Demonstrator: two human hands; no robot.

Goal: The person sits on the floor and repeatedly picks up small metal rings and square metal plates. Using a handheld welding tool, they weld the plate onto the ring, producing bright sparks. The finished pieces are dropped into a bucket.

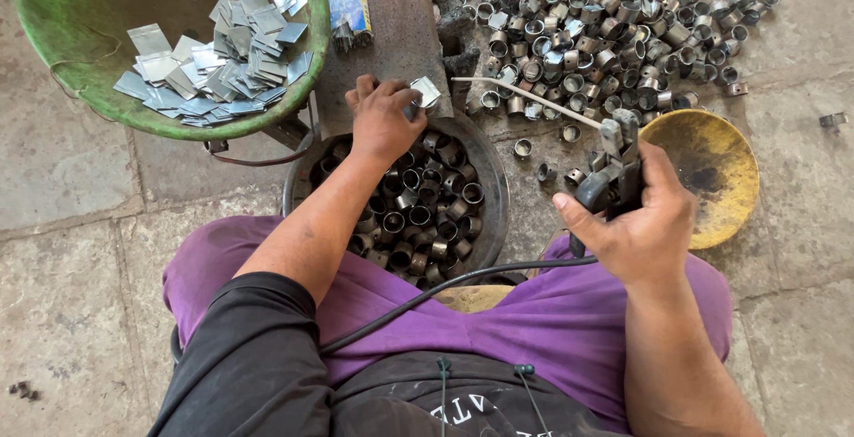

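Observation:
My left hand (381, 119) reaches over the far rim of a dark round pan (495, 179) and pinches a small square metal plate (425, 91). The pan holds several short metal rings (425, 210). My right hand (639, 224) is closed around the dark handle of an electrode holder (614, 170). A thin welding rod (525, 97) sticks out of the holder toward the left. A black cable (427, 299) runs from the holder across my purple-clad lap.
A green bowl (71, 55) at the upper left holds several flat square metal plates (222, 55). A big heap of metal rings (605, 28) lies on the stone floor at the upper right. A yellow dish (721, 170) sits beside my right hand.

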